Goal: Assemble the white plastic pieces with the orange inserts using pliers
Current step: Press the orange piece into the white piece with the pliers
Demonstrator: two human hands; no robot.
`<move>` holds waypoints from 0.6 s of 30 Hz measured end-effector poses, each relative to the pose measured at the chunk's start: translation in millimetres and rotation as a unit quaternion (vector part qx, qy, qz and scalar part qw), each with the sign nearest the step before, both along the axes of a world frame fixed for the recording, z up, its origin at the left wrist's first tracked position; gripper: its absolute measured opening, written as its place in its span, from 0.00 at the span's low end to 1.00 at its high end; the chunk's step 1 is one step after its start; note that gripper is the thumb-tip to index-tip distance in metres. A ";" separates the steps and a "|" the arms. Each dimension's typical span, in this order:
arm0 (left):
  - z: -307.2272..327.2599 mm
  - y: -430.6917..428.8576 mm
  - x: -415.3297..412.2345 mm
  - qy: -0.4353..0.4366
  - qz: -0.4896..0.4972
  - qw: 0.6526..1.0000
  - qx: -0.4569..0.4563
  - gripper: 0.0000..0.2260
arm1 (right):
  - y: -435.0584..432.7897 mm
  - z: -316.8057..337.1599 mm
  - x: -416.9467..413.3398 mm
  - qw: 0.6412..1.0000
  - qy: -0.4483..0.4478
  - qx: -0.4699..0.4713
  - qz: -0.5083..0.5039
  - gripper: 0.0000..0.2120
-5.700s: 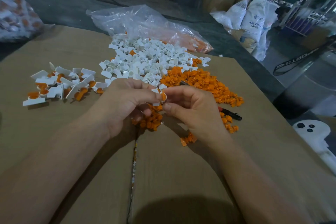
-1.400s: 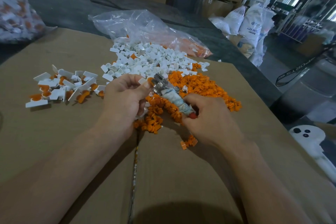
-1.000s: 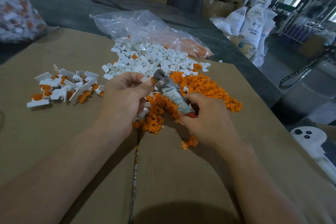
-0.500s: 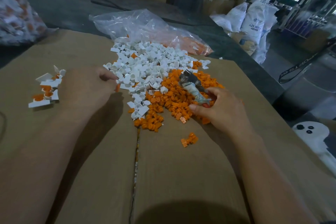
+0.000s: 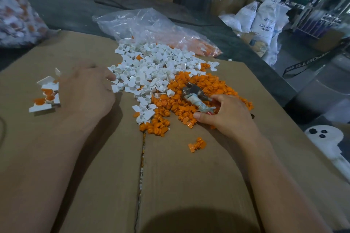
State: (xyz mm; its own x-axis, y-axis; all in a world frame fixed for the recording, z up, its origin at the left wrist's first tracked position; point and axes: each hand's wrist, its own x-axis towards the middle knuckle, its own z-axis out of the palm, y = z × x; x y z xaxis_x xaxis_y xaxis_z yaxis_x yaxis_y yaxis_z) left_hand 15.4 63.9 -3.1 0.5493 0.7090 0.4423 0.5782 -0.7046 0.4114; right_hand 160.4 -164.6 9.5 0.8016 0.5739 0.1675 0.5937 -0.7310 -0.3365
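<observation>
1. A closed cardboard box (image 5: 189, 176) fills the view from the head camera and serves as the work surface. Its centre seam runs from 6 o'clock toward the middle.
2. A heap of white plastic pieces (image 5: 151, 66) lies at 12 o'clock from the middle of the box. A heap of orange inserts (image 5: 170, 108) touches it on the 4 o'clock side.
3. The right hand (image 5: 227, 117) is at 3 o'clock, resting on the orange heap. Its fingers and thumb curl round the wrapped handles of the pliers (image 5: 197, 98). The tool's metal head points toward 10 o'clock and lies on the inserts.
4. The left hand (image 5: 87, 91) is at 9 o'clock, palm down and blurred, with fingers loosely extended. One fingertip touches the edge of the white heap. Nothing shows in its grasp, though the underside of the palm is hidden.
5. A small cluster of assembled pieces (image 5: 47, 94), white with orange showing, lies just beside the left hand at its 9 o'clock.
6. One stray insert (image 5: 197, 144) lies alone at 5 o'clock from the orange heap.
7. A clear plastic bag (image 5: 144, 24) lies beyond the white heap at 12 o'clock.
</observation>
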 end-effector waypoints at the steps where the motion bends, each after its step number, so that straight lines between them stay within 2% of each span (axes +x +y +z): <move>1: -1.1 -2.0 2.2 0.005 -0.026 0.999 0.021 0.12 | 0.2 -0.1 -0.1 1.000 0.006 0.005 -0.001 0.37; 4: -5.1 -6.3 7.7 0.042 -0.073 0.995 0.050 0.14 | 0.2 0.1 -0.6 1.000 0.015 0.008 -0.002 0.38; 9: -10.2 -8.1 11.0 0.130 -0.066 0.989 0.030 0.10 | 0.8 -0.9 0.2 1.000 0.019 -0.013 -0.001 0.38; 12: -9.0 -6.5 12.0 0.129 -0.051 0.990 0.030 0.11 | 0.7 -2.4 0.3 0.999 0.021 -0.032 0.002 0.39; 18: -5.9 -6.2 12.8 0.098 -0.061 0.993 0.031 0.06 | 0.3 -3.0 1.1 0.999 0.030 -0.019 -0.004 0.39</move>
State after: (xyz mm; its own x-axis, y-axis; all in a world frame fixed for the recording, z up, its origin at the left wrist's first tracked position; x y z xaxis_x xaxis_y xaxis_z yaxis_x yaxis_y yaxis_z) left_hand 28.2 57.7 -9.0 0.7087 0.6074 0.3590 0.5522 -0.7942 0.2536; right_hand 161.4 -164.3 6.5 0.8136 0.5731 0.0978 0.5681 -0.7480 -0.3432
